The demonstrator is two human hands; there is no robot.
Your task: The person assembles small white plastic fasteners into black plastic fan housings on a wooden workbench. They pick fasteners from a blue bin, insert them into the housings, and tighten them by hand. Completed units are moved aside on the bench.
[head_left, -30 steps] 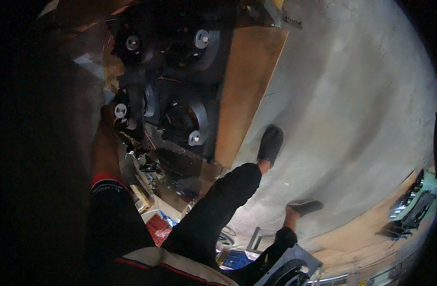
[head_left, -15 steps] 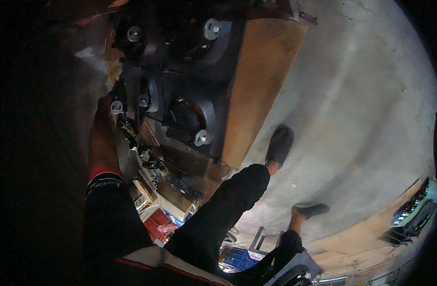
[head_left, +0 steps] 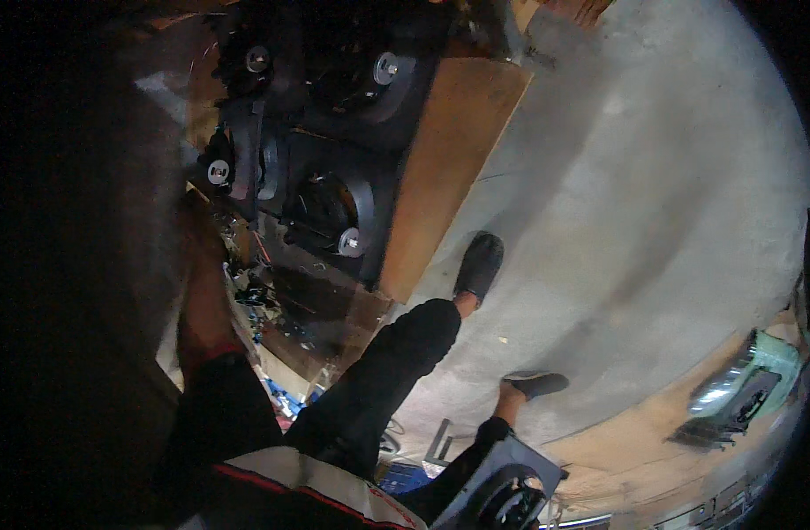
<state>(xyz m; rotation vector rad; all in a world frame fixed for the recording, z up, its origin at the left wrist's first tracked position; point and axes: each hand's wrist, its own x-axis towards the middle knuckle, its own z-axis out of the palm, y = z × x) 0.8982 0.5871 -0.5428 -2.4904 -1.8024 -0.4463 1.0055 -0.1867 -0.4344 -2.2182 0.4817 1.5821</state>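
Observation:
My left forearm [head_left: 206, 305] reaches up from the lower left. My left hand [head_left: 195, 212] lies in deep shadow at the left side of several black square housings, its fingers not distinguishable. Nearest to it is a housing with a small silver disc [head_left: 218, 172]. The closest large black housing [head_left: 383, 190] has a round opening and another silver disc at its lower right. A dark square panel with a round opening [head_left: 471, 481] shows at the bottom, before my right leg; what supports it is hidden. My right hand is out of sight.
The housings rest on brown cardboard [head_left: 449, 168]. Small loose parts and wires [head_left: 259, 291] lie below them. Grey floor [head_left: 617, 230] spreads to the right around my two shoes. At the far right, a clear-and-green wrapped item [head_left: 745, 380] lies on more cardboard. A blue crate [head_left: 403, 477] stands behind my legs.
The whole view has shifted, so shoes and cardboard sit farther left. Two discs showed beside my left hand before; one shows now. More of the bottom panel has come into view.

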